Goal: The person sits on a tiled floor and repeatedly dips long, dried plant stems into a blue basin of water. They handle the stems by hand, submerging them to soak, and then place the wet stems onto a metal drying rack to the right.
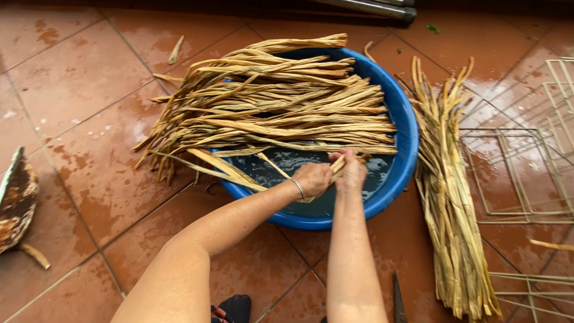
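Over the near side of the blue basin point(402, 113), both hands meet on one dried fibre strip point(342, 162): the left hand point(312, 178) and right hand point(353, 173) have their fingers clenched around it above the water. A soaked bundle point(269, 101) lies across the basin's far half; a loose pile of strips point(451, 197) lies on the wet tiled floor point(89, 90) right of the basin, a wire frame point(517, 173) beyond it.

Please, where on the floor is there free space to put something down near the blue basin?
Bare wet tiles lie left of the blue basin, between its overhanging dried strips and the worn tool. The right is crowded: a strip bundle, then wire frames. Both hands occupy the near rim.
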